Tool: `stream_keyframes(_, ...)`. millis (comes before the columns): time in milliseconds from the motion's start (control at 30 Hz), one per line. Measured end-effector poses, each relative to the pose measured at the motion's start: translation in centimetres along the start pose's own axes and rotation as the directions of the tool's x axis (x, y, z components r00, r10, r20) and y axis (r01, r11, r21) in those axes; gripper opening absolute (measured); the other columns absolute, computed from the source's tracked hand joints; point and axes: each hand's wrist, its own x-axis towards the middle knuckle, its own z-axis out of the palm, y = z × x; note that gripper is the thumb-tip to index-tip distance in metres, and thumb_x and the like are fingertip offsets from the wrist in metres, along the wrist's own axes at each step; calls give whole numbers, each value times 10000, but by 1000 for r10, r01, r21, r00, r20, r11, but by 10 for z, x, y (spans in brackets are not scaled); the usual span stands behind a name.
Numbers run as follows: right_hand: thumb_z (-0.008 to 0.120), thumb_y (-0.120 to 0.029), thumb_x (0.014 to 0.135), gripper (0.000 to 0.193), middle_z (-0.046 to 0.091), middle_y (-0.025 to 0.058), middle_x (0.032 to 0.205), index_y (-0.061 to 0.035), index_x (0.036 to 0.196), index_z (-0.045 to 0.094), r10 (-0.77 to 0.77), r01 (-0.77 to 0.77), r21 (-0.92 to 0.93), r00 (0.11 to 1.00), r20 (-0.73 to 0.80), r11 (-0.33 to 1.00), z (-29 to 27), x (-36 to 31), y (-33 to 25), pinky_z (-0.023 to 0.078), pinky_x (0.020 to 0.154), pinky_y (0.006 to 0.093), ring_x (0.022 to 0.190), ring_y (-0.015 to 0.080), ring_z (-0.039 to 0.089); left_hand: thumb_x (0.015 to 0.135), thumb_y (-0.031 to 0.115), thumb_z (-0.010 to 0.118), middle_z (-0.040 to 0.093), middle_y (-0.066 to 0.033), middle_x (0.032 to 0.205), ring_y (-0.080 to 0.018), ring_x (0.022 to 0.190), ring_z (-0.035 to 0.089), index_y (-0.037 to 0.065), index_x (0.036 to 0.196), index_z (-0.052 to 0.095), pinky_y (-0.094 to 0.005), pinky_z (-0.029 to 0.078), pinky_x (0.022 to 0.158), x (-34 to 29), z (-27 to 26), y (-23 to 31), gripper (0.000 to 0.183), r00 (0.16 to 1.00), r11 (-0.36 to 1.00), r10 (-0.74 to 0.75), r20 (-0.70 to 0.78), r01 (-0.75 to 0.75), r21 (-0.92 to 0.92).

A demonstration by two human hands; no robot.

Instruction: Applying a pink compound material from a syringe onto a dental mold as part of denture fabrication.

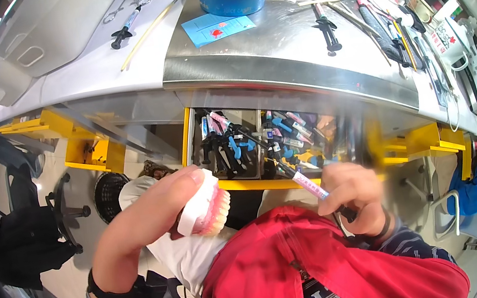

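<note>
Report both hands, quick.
Left hand: closed, holding teeth model.
Right hand: closed, holding pink-labelled syringe.

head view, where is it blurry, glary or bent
Head view: the right hand and the area just above it look smeared, while the teeth model is fairly crisp; head view: pale glare on the metal worktop; head view: the worktop's front edge bows, and black surrounds the round image.

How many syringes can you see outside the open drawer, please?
3: the held syringe, in the right hand; the left bench syringe, left of the blue tin; the right bench syringe, on the metal top. Others may be hidden.
</note>
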Motion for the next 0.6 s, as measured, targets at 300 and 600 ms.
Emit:
stream_keyframes(300, 430, -550, 949, 607, 533, 65, 659, 5, 874, 663, -211, 216, -58, 975, 73, 975, -8, 14, -24, 367, 437, 292, 509, 187, 505, 647, 421, 800, 578, -211, 1176, -410, 1017, 615, 89, 1238, 397, -468, 545, 823, 26, 65, -63, 789, 888, 565, 443, -127, -386, -730)
stream_keyframes(600, 375, -416, 1018, 539, 547, 47, 642, -4, 845, 677, -317, 341, -231, 939, 135, 911, 3, 4, -36, 327, 430, 238, 484, 118, 466, 609, 338, 765, 576, -164, 1230, -357, 1128, 570, 70, 1314, 375, -431, 399, 1052, 42, 109, -51, 848, 839, 454, 444, -316, -514, -728)
